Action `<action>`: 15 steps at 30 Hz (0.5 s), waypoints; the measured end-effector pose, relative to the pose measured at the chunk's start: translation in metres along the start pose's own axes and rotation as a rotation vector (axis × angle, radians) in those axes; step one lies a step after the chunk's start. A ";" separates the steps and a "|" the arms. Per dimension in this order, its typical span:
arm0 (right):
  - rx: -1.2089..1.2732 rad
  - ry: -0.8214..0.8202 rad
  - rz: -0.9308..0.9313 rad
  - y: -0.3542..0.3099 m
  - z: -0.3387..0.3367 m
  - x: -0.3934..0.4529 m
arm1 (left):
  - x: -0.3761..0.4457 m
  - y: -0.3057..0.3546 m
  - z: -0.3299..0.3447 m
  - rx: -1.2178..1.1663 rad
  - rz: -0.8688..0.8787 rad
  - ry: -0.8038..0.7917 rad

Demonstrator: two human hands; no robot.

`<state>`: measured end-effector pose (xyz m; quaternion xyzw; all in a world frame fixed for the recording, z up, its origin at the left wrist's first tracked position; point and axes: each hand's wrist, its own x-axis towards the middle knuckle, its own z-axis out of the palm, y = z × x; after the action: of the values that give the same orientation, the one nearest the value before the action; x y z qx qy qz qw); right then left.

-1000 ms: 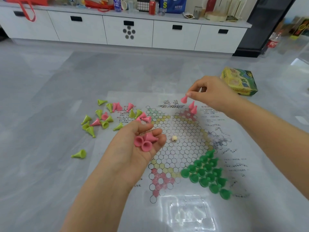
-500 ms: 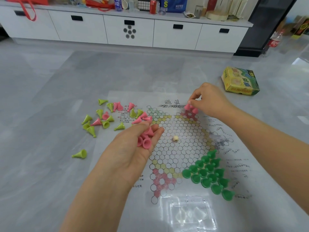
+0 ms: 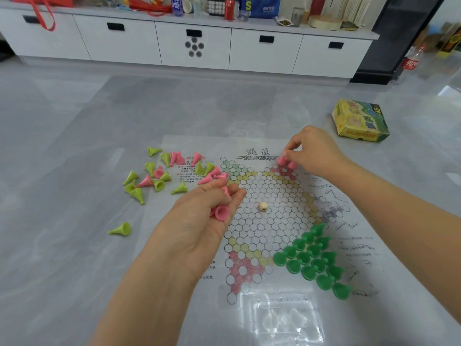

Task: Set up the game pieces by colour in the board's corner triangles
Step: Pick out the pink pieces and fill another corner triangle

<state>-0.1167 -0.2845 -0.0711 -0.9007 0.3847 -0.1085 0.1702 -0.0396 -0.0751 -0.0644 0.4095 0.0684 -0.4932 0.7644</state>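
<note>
The paper game board (image 3: pixel 272 221) lies flat on the floor. My right hand (image 3: pixel 314 151) pinches a pink piece (image 3: pixel 282 160) at the far red corner triangle, beside two pink pieces (image 3: pixel 291 165) standing there. My left hand (image 3: pixel 202 221) hovers over the board's left side, palm up, fingers curled round a few pink pieces (image 3: pixel 220 212). Dark green pieces (image 3: pixel 314 258) fill the near right triangle. Loose pink and light green pieces (image 3: pixel 159 176) lie scattered left of the board.
A small cream bead (image 3: pixel 263 206) sits near the board's centre. A clear plastic tray (image 3: pixel 284 318) lies at the near edge. A yellow-green game box (image 3: pixel 361 121) sits at the far right. One light green piece (image 3: pixel 121 229) lies apart on the left. White cabinets (image 3: pixel 194 43) line the back.
My right hand came down from above the board to the far red triangle with its pink piece. My left hand's fingers curled closer over the pink pieces it holds.
</note>
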 end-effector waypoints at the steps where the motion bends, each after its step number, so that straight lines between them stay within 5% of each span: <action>1: 0.003 0.002 -0.003 0.000 0.001 0.000 | 0.000 0.000 0.000 0.001 -0.001 0.001; 15: -0.018 0.027 -0.018 0.003 0.004 0.002 | -0.001 0.002 -0.001 -0.012 0.003 -0.005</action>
<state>-0.1158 -0.2868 -0.0761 -0.9041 0.3799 -0.1185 0.1558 -0.0382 -0.0736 -0.0639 0.4038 0.0690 -0.4928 0.7677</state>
